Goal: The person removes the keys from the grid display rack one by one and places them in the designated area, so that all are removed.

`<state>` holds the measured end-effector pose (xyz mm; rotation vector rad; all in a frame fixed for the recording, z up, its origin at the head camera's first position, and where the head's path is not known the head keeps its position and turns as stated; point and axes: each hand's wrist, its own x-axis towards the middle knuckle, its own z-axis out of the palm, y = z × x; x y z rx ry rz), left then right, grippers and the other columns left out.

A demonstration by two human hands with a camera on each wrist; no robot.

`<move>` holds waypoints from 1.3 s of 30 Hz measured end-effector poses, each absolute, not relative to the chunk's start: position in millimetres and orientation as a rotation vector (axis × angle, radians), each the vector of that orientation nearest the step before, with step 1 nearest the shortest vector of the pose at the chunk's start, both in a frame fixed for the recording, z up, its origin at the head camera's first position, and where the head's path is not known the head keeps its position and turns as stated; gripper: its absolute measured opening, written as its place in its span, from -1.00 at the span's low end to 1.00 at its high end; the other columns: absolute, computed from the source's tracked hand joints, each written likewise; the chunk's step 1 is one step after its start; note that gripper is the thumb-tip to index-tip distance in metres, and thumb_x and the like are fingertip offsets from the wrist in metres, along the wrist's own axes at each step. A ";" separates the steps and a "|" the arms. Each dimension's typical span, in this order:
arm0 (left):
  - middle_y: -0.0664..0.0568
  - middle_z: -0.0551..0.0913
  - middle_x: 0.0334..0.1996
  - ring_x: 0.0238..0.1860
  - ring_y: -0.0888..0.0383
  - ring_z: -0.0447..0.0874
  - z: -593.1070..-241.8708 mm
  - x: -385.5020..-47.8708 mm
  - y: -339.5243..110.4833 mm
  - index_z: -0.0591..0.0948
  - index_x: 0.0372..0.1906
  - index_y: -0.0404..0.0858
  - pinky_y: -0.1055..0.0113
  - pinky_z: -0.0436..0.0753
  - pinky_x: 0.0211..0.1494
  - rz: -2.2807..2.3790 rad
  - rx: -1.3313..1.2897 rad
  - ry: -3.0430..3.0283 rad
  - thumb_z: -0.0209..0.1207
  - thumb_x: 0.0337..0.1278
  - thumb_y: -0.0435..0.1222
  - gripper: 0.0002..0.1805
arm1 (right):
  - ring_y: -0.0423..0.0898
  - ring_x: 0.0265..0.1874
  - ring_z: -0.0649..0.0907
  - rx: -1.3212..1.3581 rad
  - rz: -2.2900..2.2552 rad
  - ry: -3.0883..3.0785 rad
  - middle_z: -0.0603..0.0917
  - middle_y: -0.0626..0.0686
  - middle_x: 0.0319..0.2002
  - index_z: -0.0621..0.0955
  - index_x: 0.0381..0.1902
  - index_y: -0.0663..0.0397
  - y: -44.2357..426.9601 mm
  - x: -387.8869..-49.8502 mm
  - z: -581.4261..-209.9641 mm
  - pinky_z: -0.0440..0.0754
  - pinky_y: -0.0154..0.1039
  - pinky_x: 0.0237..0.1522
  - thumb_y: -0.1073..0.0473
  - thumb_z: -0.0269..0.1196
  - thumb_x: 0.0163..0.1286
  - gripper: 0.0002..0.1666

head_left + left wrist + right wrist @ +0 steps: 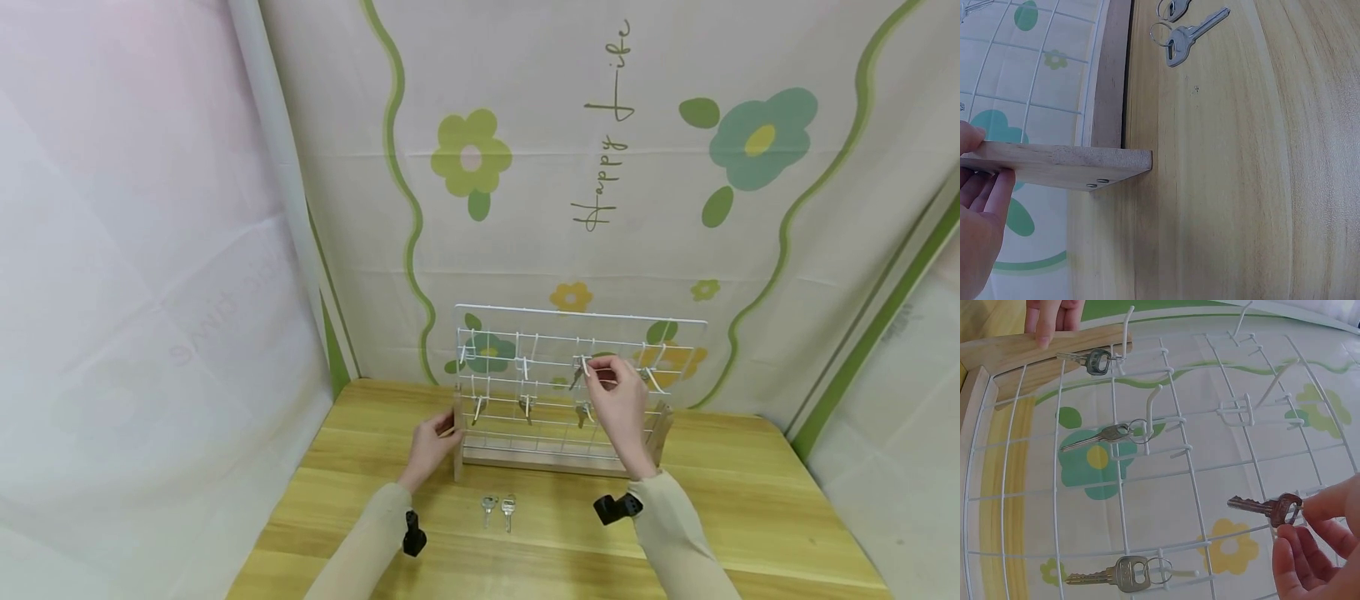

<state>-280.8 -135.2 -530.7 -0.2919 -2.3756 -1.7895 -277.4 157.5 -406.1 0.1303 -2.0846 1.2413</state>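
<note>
A white wire grid rack (555, 433) with hooks stands on wooden side supports. My right hand (619, 406) pinches a key (1272, 508) by its ring end, at an upper-row hook; whether the ring is over that hook I cannot tell. My left hand (431, 450) holds the rack's left wooden side support (1066, 156), thumb on one face and fingers on the other. Along the lower row hang a dark key (1094, 360), a silver key (1110, 433) and another key (1132, 573), each on its own hook. Two keys with rings, one of them a silver key (508, 510), lie before the rack.
The rack stands near the back of a wood-grain table (555, 567). Close behind it hangs a flowered curtain (540, 250), and pale cloth (150, 333) closes off the left side. Bare hooks, one a white hook (1275, 381), stick out from the grid.
</note>
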 end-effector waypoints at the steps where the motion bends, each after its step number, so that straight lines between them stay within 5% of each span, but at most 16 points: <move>1: -0.53 0.55 0.15 0.18 -0.39 0.58 -535.5 -283.3 -135.3 0.44 0.24 -0.64 -0.07 0.69 0.15 -1.786 -0.283 -2.374 0.21 0.20 -0.54 -0.50 | -0.09 -0.38 0.70 0.131 1.245 -2.089 0.71 0.23 -0.28 0.70 -0.30 0.31 157.6 -276.8 -405.6 0.52 -0.77 -0.37 0.37 0.32 0.27 -0.93; 8: -0.45 0.59 0.14 0.17 -0.31 0.61 -556.4 -296.6 -137.0 0.49 0.24 -0.56 0.05 0.73 0.13 -1.781 -0.235 -2.366 0.27 0.17 -0.50 -0.48 | -0.46 -0.36 0.54 0.155 1.285 -2.132 0.68 0.19 -0.25 0.67 -0.28 0.29 159.0 -268.0 -403.0 0.56 -0.74 -0.33 0.35 0.29 0.30 -0.92; 16: -0.43 0.61 0.13 0.17 -0.29 0.63 -557.0 -296.7 -137.4 0.51 0.24 -0.54 0.05 0.73 0.14 -1.786 -0.240 -2.353 0.28 0.17 -0.49 -0.49 | -0.39 -0.31 0.54 0.187 1.279 -2.162 0.69 0.14 -0.26 0.67 -0.27 0.24 161.2 -256.4 -402.2 0.59 -0.69 -0.28 0.32 0.28 0.33 -0.93; 23: -0.52 0.58 0.11 0.15 -0.39 0.60 -522.2 -275.6 -134.6 0.47 0.21 -0.65 -0.05 0.70 0.14 -1.785 -0.289 -2.365 0.22 0.18 -0.55 -0.51 | -0.41 -0.30 0.55 0.216 1.271 -2.164 0.70 0.11 -0.26 0.67 -0.26 0.22 162.5 -247.6 -398.7 0.62 -0.65 -0.25 0.31 0.30 0.33 -0.93; 39: -0.50 0.59 0.11 0.15 -0.37 0.61 -526.6 -277.5 -132.0 0.48 0.20 -0.63 -0.04 0.71 0.13 -1.769 -0.243 -2.371 0.22 0.17 -0.56 -0.53 | -0.45 -0.33 0.56 0.251 1.249 -2.144 0.72 0.13 -0.31 0.64 -0.29 0.25 160.8 -235.0 -396.9 0.60 -0.69 -0.27 0.35 0.29 0.32 -0.96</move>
